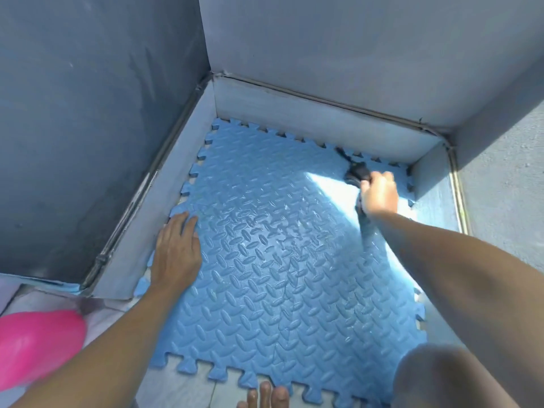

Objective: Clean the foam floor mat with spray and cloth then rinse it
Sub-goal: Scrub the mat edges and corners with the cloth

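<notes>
A blue foam floor mat with a raised tread pattern and jigsaw edges lies flat in a corner between two grey walls. Its surface looks wet and shiny. My left hand presses flat on the mat's left edge, fingers spread forward. My right hand is at the mat's far right corner, closed around a dark cloth that touches the mat. A patch of sunlight falls beside that hand. No spray bottle is visible.
Grey walls and a low grey skirting border the mat at the back and left. A pink rounded object sits at the lower left on the tiled floor. My toes and a knee are at the front edge.
</notes>
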